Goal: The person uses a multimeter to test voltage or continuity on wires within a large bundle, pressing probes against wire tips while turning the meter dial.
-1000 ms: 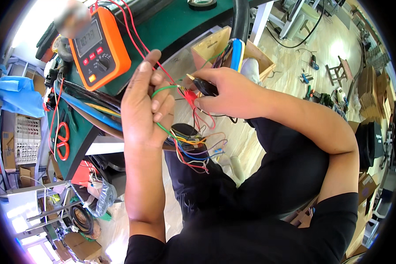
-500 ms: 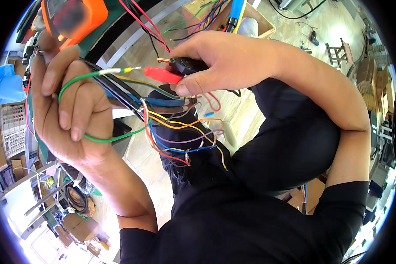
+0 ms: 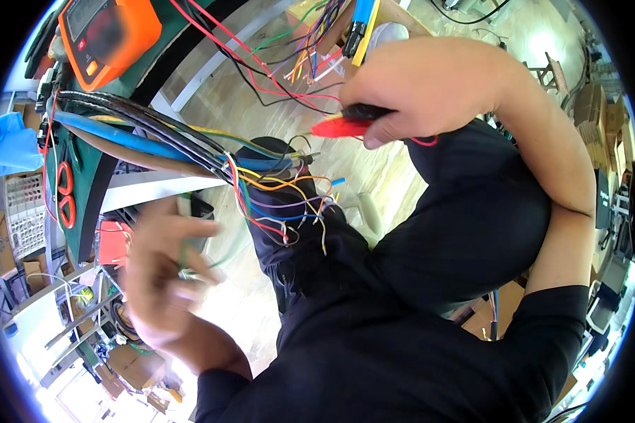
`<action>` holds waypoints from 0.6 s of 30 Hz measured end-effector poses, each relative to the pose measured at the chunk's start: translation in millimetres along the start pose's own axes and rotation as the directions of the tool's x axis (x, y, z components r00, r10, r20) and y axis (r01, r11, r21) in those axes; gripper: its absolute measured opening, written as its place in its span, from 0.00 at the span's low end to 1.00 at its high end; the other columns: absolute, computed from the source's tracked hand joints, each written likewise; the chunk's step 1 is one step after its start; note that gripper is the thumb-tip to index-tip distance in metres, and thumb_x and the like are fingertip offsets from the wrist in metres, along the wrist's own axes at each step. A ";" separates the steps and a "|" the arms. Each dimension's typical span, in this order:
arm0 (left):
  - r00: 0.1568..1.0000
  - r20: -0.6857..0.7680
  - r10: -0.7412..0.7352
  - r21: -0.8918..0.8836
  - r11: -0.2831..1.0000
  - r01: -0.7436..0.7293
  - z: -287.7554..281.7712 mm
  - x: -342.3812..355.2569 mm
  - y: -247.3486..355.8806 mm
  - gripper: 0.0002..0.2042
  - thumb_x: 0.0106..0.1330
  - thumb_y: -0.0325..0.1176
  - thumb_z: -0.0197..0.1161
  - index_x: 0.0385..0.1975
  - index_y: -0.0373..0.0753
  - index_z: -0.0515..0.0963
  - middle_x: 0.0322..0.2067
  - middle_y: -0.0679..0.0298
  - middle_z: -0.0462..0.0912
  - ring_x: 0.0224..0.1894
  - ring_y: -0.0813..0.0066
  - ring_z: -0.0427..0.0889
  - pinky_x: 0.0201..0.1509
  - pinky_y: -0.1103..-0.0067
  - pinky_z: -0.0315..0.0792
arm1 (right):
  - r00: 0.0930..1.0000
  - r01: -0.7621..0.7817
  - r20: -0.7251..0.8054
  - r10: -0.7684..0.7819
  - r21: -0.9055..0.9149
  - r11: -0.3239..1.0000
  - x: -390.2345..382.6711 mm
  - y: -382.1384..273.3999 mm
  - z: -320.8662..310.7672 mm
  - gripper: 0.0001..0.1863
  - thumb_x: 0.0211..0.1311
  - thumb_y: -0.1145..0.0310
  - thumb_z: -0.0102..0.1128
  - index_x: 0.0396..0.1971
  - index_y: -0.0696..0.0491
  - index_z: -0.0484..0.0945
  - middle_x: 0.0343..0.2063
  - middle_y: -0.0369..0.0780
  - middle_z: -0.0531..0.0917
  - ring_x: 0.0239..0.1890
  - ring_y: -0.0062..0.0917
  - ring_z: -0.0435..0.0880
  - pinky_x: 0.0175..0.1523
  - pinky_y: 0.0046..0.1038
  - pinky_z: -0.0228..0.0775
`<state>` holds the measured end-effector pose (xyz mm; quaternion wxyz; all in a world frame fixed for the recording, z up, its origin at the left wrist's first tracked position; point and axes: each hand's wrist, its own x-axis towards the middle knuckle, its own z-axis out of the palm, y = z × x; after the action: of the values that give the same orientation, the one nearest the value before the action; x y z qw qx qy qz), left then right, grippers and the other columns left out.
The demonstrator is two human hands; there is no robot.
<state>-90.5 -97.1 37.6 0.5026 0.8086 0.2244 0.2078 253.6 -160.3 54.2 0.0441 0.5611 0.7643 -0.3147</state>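
My right hand is closed around a pair of test clips, the red clip pointing left below the black clip. Left of my legs, my left hand is smeared by motion. A faint green wire shows beside its fingers; whether they grip it is unclear. Between the hands, a bundle of black cables and a thick blue cable reach from the bench over my knee. Loose thin wires fan out from the bundle's end, among them orange, purple and red.
An orange multimeter sits on the green bench mat at the upper left. Red-handled scissors lie near the bench edge. Red test leads and more cut cable ends hang by an open box. A blue bag is at far left.
My left hand has dropped down and toward me, and the green wire has come away from near the red clip. My right hand has moved right with both clips.
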 end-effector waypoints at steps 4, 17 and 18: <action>0.995 0.046 0.091 0.423 0.900 -0.102 22.1 9.3 18.0 0.33 0.58 0.40 0.70 0.62 0.31 0.70 0.62 0.45 0.70 0.63 0.54 0.72 0.63 0.67 0.66 | 0.999 -0.017 0.044 0.019 -0.037 0.999 -10.5 -3.4 -10.1 0.20 0.59 0.56 0.60 0.40 0.60 0.80 0.30 0.47 0.83 0.39 0.43 0.82 0.44 0.37 0.73; 0.695 -0.689 0.205 0.327 0.944 0.045 91.8 19.3 -37.8 0.37 0.67 0.44 0.62 0.68 0.31 0.53 0.63 0.49 0.57 0.57 0.61 0.68 0.58 0.67 0.68 | 0.981 0.100 -0.177 -0.083 0.086 0.991 -40.7 18.2 -16.4 0.17 0.56 0.61 0.66 0.39 0.58 0.77 0.22 0.47 0.79 0.30 0.45 0.79 0.35 0.39 0.67; 0.750 -0.648 0.133 0.291 0.953 0.081 98.1 12.1 -44.0 0.35 0.67 0.41 0.61 0.67 0.31 0.54 0.61 0.50 0.58 0.57 0.61 0.68 0.59 0.67 0.68 | 0.968 0.137 -0.222 -0.119 0.067 0.988 -39.9 20.6 -14.5 0.17 0.55 0.60 0.68 0.37 0.57 0.77 0.21 0.47 0.78 0.27 0.46 0.78 0.32 0.40 0.66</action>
<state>-32.3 -143.4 -41.0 0.2587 0.7526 0.4048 0.4504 290.6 -182.2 73.7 -0.0831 0.5427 0.7858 -0.2848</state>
